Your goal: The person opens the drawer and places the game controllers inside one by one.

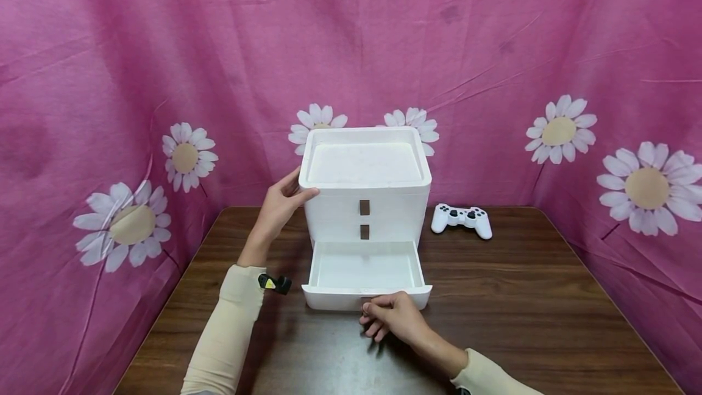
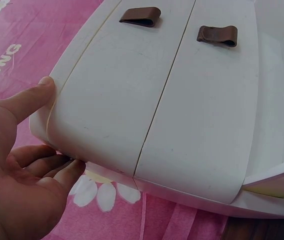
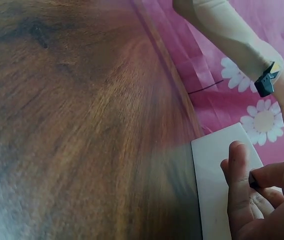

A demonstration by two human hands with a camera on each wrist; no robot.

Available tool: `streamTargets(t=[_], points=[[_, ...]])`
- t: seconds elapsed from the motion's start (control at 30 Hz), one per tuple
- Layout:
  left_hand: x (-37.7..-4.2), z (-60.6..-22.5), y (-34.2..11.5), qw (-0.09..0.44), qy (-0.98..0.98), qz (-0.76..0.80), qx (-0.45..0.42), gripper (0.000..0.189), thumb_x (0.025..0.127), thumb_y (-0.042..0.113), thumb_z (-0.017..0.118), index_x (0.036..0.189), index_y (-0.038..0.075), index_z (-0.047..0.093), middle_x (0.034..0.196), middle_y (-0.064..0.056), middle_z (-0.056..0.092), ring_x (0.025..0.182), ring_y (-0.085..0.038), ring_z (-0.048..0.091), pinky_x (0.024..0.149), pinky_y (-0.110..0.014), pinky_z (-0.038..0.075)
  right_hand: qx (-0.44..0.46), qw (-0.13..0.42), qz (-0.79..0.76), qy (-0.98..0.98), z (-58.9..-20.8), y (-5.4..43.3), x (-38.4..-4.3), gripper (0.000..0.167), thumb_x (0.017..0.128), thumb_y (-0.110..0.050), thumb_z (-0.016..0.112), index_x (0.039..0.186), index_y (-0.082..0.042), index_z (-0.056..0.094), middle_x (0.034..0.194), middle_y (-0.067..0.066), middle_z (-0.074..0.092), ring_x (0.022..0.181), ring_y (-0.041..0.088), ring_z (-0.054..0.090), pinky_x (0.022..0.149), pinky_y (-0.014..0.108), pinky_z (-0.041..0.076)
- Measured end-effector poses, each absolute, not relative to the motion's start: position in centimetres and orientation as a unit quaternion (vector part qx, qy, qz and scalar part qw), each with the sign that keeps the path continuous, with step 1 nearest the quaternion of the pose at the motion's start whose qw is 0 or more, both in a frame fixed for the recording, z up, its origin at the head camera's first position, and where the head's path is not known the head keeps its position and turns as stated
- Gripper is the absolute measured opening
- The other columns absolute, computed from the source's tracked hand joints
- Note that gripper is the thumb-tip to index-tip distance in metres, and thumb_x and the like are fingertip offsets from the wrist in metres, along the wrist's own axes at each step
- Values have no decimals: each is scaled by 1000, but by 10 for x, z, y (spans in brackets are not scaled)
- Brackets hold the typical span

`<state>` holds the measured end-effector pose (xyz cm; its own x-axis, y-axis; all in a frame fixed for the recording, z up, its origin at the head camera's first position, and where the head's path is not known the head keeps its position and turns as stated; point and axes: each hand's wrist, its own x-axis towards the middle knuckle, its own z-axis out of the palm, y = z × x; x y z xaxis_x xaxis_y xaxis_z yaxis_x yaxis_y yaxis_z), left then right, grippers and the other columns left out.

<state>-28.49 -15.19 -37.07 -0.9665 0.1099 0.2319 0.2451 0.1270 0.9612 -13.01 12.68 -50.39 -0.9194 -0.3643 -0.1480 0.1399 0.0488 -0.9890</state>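
A white drawer unit (image 1: 366, 215) stands on the table with its bottom drawer (image 1: 364, 268) pulled out; nothing lies inside that drawer. The two upper drawers are closed, each with a brown pull tab (image 2: 141, 16). My left hand (image 1: 278, 207) holds the unit's upper left corner, thumb on the front edge and fingers bent against the side, as the left wrist view (image 2: 29, 150) shows. Between thumb and fingers, my right hand (image 1: 397, 319) pinches the bottom drawer's dark pull tab (image 3: 253, 180), mostly hidden by the fingers.
To the right of the unit, a white game controller (image 1: 462, 220) lies near the back of the brown wooden table (image 1: 510, 309). Pink cloth (image 1: 247, 47) with daisies hangs behind and at both sides. The unit's top is a shallow tray (image 1: 364, 163).
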Motion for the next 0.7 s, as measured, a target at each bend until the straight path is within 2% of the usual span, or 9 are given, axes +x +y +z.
streamTargets(t=[0.3, 0.5, 0.7], points=[[-285, -371, -152, 52, -747, -652, -118, 82, 93, 27, 86, 164, 17, 45, 167, -6, 47, 153, -19, 46, 121, -34, 47, -104, 180, -655, 726, -502, 130, -132, 32, 105, -10, 66, 111, 21, 72, 94, 26, 80, 63, 9, 74, 58, 29, 66], [-286, -371, -151, 53, -743, -655, -128, 81, 94, 24, 85, 164, 17, 44, 167, -6, 47, 155, -19, 45, 122, -32, 46, -130, 167, -594, 776, -491, 140, -131, 24, 105, -12, 68, 108, 10, 78, 89, 22, 79, 61, 17, 74, 55, 35, 66], [-285, -372, -152, 51, -744, -653, -127, 81, 95, 26, 84, 164, 17, 44, 168, -5, 46, 155, -18, 44, 122, -33, 46, -160, 139, -536, 817, -468, 161, -138, 14, 102, -6, 70, 98, 4, 79, 82, 18, 78, 59, 20, 74, 51, 34, 64]])
